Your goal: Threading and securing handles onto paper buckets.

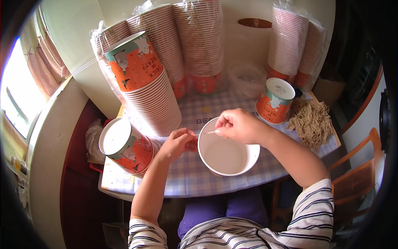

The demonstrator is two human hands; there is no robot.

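Note:
A white-lined paper bucket [228,157] lies tilted on the checked tablecloth, its mouth facing me. My left hand [177,143] grips its left rim. My right hand [238,125] is over the top rim, pinching the end of a thin pale cord [209,133] that stretches toward the left hand. A bundle of the same tan cord [311,120] lies to the right.
Orange printed paper buckets are stacked on their sides at left [143,83] and front left [124,147]. One stands upside down [275,101] at right. Bagged tall stacks [199,41] [292,39] line the back. A wooden chair [360,174] is at right.

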